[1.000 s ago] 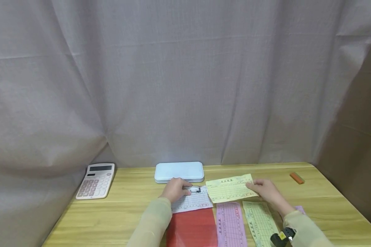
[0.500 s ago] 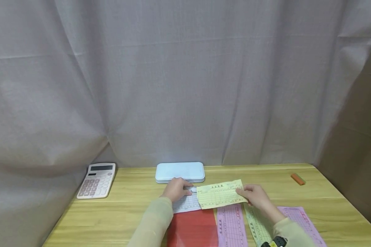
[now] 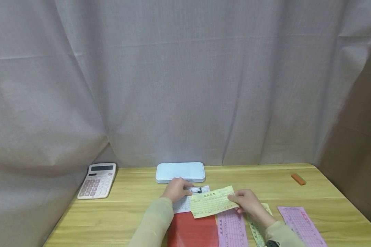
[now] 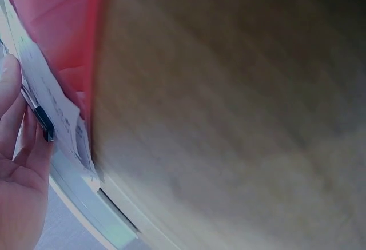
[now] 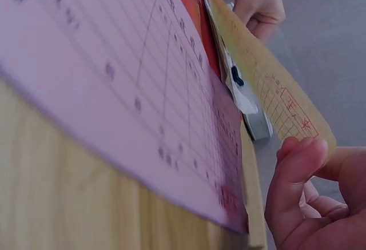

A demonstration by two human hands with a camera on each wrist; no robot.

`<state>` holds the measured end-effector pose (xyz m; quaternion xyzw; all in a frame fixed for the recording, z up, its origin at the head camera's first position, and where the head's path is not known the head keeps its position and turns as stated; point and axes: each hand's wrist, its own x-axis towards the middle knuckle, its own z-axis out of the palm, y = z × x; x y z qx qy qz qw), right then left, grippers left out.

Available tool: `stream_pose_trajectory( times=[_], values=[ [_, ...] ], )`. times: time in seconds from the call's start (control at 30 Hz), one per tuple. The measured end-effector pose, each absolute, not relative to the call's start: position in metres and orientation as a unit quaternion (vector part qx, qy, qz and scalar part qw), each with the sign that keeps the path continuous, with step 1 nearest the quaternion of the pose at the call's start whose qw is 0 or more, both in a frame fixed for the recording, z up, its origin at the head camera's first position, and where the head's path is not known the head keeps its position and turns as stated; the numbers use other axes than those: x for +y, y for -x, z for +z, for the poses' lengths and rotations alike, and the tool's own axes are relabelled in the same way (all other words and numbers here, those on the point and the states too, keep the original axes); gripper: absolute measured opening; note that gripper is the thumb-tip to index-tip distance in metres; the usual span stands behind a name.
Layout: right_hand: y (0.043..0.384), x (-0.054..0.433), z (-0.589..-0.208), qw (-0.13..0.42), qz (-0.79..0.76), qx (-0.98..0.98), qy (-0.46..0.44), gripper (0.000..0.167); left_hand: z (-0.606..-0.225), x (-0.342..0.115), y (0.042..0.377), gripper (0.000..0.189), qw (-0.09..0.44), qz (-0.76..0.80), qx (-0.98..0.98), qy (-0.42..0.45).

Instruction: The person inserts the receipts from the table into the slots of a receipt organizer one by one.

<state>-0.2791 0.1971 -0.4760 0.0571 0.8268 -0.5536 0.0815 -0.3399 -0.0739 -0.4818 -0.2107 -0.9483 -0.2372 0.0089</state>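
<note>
Three paper slips are seen lying loose on the wooden table (image 3: 136,212); with the black-and-metal clip (image 3: 199,189) taken as the dial's centre, the nearer pink slip (image 3: 233,229) is found between 4 and 5 o'clock, the partly hidden second yellow slip (image 3: 256,231) towards 4, and the farther pink slip (image 3: 303,224) between 3 and 4. At 6 o'clock the red folder (image 3: 193,230) is laid, its top covered by the white slip (image 3: 180,206), on which the clip is set. At 9 o'clock the clip is pinched by the thumb and fingers of the left hand (image 3: 177,190); whether it is being pressed apart cannot be told. Between 3 and 4 o'clock the yellow slip (image 3: 211,203) is gripped at its right end by the right hand (image 3: 246,200), thumb against fingers. It is held aslant, across part of the white slip and the folder's corner in the head view; contact with them cannot be made out. The work is judged to be partway along: white paper has been gathered at the clip, the held slip has not been secured there, and the loose three are apparently left to be gathered.
</note>
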Motion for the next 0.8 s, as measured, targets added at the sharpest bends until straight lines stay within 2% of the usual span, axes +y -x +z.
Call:
stream_pose_trajectory(
  times=[0.37, 0.8],
  values=[
    [0.280, 0.168, -0.477, 0.085, -0.588, 0.802, -0.064, 0.016, -0.483, -0.074, 0.340, 0.027, 0.000, -0.245, -0.949, 0.201],
    [0.281, 0.145, -0.481, 0.102, -0.615, 0.779, -0.070, 0.013, -0.484, -0.075, 0.340, 0.027, 0.022, -0.249, -0.943, 0.220]
  ],
)
